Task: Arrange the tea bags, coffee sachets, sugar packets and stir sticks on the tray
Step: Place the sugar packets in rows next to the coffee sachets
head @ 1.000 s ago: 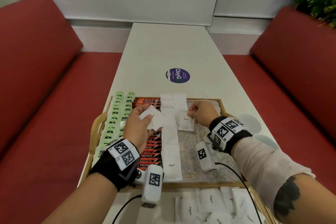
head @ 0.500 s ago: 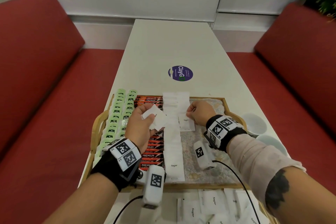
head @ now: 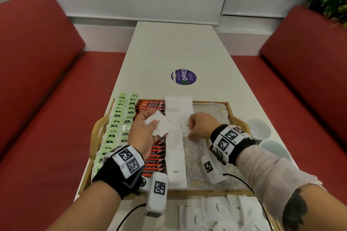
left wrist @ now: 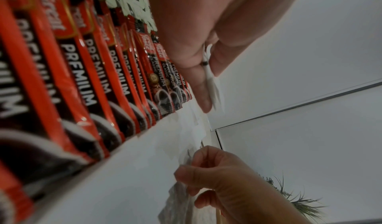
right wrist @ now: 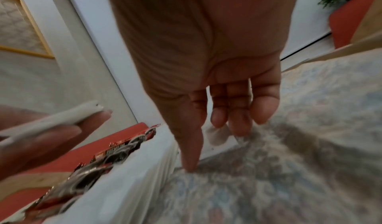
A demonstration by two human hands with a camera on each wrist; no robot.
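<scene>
- Holding spare sugar packets [head: 161, 124] fanned in my left hand [head: 142, 133]
- My right hand [head: 201, 124], fingers extended and holding nothing, presses one packet [head: 185, 127] beneath its fingertips; I keep it square beside the sugar row [head: 175, 155]

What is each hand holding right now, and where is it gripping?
The left hand pinches a few sugar packets at one end between thumb and fingers. The right hand grips nothing; its fingertips rest on a packet on the tray.

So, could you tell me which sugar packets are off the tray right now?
The loose sugar packets on the table, nearer than the tray, plus those the left hand holds.
</scene>
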